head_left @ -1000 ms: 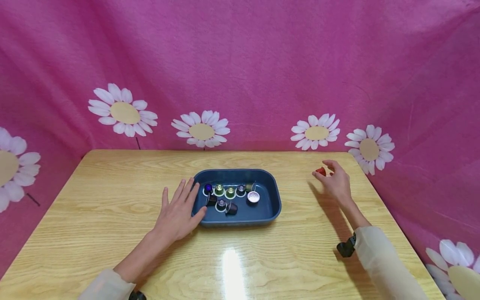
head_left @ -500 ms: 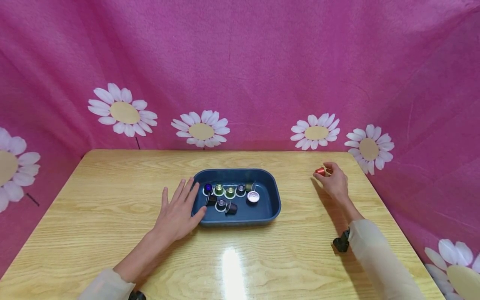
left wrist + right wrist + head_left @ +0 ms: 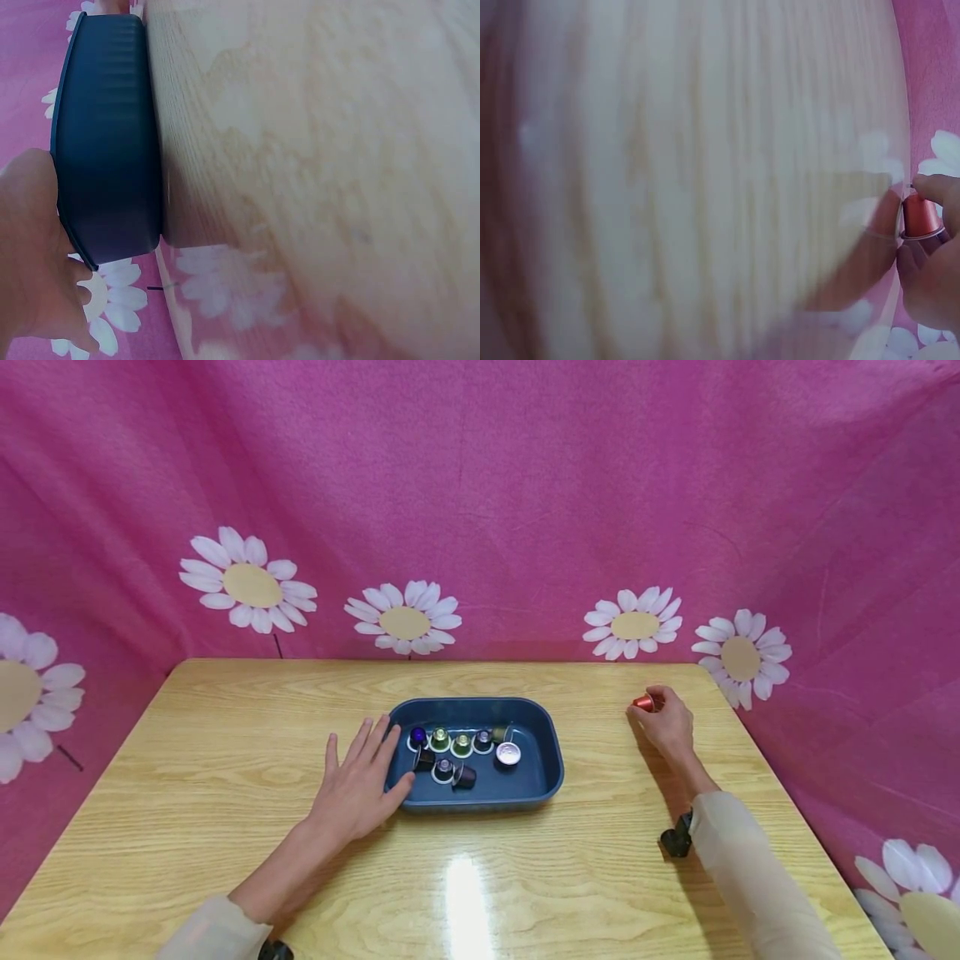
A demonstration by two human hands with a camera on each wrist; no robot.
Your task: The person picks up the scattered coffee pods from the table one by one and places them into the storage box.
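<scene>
A red coffee capsule [image 3: 643, 702] is pinched between the thumb and fingers of my right hand [image 3: 667, 722], at the back right of the table. In the right wrist view the red capsule [image 3: 921, 216] shows its silvery rim on the lower side, with fingers above and below it. My left hand [image 3: 360, 789] lies with spread, straight fingers over the left end of a dark blue tray [image 3: 525, 797]. Several capsules in blue, green, purple and black sit inside it, some standing and some on their sides. One capsule [image 3: 508, 754] turns its pale lid upward.
The wooden table [image 3: 225, 760] ends at a pink curtain [image 3: 480, 510] printed with daisies, which hangs along the back and both sides. The tray's outer wall [image 3: 112, 142] rises from the tabletop in the left wrist view.
My right hand and forearm have shifted slightly left, and the fingers have drawn closer round the red capsule, which has tilted. The left hand and the tray hold their places.
</scene>
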